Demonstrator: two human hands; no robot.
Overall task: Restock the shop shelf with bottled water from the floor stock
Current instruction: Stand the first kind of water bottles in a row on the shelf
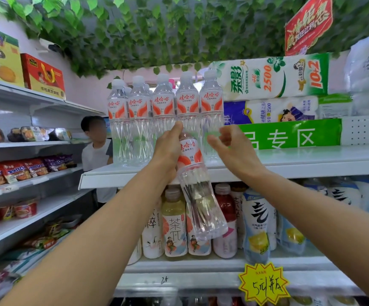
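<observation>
Head view: left grip [168,152] grasps the tilted clear red-labelled plastic water bottle [199,195], right grip [228,146] released; straighten it before setting it on the white shelf [300,166].

Bright, even light — edges bowed, corners soft.

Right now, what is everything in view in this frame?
Shelf water bottles: five in front, clear with red-white labels, upper shelf.
Held bottle: one, clear, tilted, in front of the shelf edge.
Tissue packs: several, white-green and white-blue, upper shelf right.
Drink bottles: many, mixed colours, lower shelf.
Price tag: one, yellow, lower shelf edge.
Snack packs: many, red and purple, left shelves.
Leaves: green, overhead.
Bystander: one, white shirt, behind the shelf.
Left hand: grips held bottle.
Right hand: holds nothing, beside the rightmost shelf bottle.
</observation>
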